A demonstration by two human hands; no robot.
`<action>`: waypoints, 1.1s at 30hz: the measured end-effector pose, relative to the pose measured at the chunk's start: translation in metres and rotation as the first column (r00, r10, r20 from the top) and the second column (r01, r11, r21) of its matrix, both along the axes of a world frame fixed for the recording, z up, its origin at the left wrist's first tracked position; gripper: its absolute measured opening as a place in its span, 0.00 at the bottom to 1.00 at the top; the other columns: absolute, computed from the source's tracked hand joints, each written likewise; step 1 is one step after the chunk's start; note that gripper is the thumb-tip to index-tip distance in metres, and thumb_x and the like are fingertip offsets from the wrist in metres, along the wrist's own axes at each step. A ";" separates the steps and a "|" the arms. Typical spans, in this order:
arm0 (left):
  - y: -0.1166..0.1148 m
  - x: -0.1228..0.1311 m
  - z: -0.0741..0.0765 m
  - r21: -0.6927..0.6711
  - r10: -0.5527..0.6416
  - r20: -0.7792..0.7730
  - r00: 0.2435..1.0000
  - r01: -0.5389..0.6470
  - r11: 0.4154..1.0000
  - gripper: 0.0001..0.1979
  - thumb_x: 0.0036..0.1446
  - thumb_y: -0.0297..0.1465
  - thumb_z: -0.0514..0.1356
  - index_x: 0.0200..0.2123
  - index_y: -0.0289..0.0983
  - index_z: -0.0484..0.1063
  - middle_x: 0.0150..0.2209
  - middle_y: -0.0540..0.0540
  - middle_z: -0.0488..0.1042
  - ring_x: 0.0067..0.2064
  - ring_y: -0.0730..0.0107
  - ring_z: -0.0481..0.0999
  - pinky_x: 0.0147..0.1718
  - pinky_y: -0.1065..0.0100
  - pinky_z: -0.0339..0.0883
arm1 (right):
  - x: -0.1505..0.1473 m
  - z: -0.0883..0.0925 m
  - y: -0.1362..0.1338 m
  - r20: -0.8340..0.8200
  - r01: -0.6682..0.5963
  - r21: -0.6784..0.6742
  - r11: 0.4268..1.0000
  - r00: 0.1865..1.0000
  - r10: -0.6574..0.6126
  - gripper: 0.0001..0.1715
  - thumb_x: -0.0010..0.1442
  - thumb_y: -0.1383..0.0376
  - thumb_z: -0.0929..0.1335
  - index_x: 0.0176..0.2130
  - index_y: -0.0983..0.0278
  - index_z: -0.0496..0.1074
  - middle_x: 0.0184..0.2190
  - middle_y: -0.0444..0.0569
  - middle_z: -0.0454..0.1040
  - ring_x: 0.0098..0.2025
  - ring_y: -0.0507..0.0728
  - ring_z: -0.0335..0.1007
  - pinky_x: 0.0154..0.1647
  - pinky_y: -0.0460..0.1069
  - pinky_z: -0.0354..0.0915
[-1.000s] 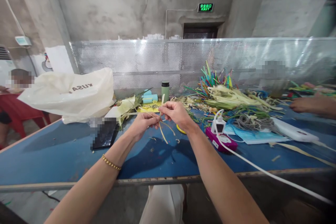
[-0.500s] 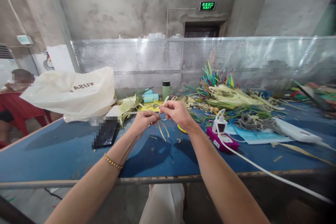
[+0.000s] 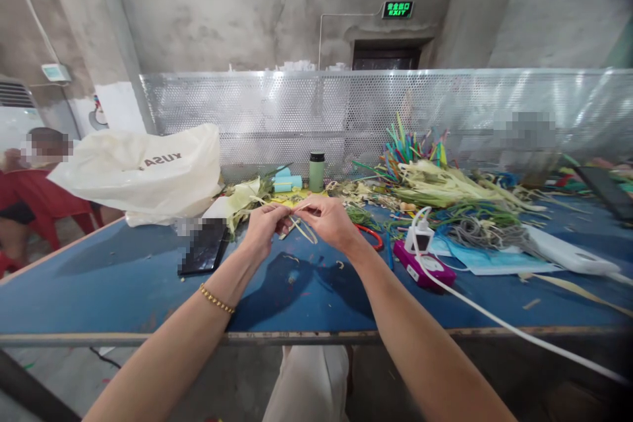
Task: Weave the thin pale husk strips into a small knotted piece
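Note:
My left hand (image 3: 264,227) and my right hand (image 3: 326,221) meet above the blue table (image 3: 99,290), both pinched on thin pale leaf strips (image 3: 302,229). The strips run between the fingertips and hang a little below them. A gold bead bracelet sits on my left wrist. Small cut scraps of leaf (image 3: 291,258) lie on the table under the hands.
A black phone (image 3: 204,247) lies left of my hands, a white plastic bag (image 3: 143,171) behind it. A green bottle (image 3: 316,173), a heap of leaves and coloured strips (image 3: 435,188), a magenta power bank (image 3: 426,265) with white cable and a power strip (image 3: 564,249) lie right. A person in red sits far left.
My hands have drawn closer together and slightly lower, and the strips now lie more level between them. The other person's hand at the right edge has left the view.

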State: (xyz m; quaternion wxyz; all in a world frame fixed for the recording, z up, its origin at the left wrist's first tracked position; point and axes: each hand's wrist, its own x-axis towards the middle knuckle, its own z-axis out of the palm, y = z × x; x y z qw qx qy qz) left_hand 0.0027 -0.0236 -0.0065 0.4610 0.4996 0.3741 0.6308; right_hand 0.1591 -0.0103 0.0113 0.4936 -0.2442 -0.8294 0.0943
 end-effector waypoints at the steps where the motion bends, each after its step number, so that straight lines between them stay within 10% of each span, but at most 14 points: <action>1: -0.001 0.000 0.001 -0.003 -0.008 0.026 1.000 0.008 1.000 0.06 0.40 0.30 0.63 0.22 0.32 0.72 0.18 0.48 0.71 0.17 0.76 0.66 0.19 0.72 0.56 | -0.001 -0.001 0.001 0.001 0.011 0.017 1.000 1.000 -0.011 0.06 0.57 0.67 0.69 0.34 0.65 0.79 0.31 0.50 0.78 0.34 0.53 0.72 0.35 0.46 0.64; 11: -0.002 0.001 0.002 -0.011 -0.073 0.116 0.991 0.075 0.997 0.09 0.39 0.31 0.66 0.25 0.32 0.72 0.19 0.49 0.72 0.18 0.76 0.67 0.21 0.72 0.58 | -0.004 -0.002 -0.005 -0.004 0.075 0.106 0.992 0.997 -0.075 0.08 0.60 0.65 0.67 0.34 0.63 0.76 0.32 0.49 0.77 0.36 0.54 0.72 0.39 0.47 0.64; 19: 0.000 0.006 -0.003 0.078 -0.012 -0.175 0.984 0.026 0.997 0.13 0.45 0.35 0.65 0.30 0.31 0.75 0.21 0.47 0.75 0.17 0.76 0.67 0.18 0.73 0.53 | 0.000 -0.004 0.000 -0.080 0.164 0.080 0.983 0.984 -0.157 0.08 0.60 0.65 0.65 0.34 0.64 0.74 0.33 0.50 0.76 0.35 0.54 0.71 0.38 0.47 0.65; 33: 0.000 0.006 -0.002 0.138 0.012 -0.235 0.972 0.021 0.990 0.11 0.46 0.36 0.64 0.27 0.32 0.76 0.18 0.49 0.71 0.18 0.76 0.66 0.17 0.73 0.52 | 0.002 -0.002 -0.001 -0.022 0.198 0.152 0.968 0.980 -0.197 0.07 0.60 0.68 0.65 0.33 0.64 0.74 0.32 0.49 0.75 0.34 0.53 0.70 0.36 0.46 0.62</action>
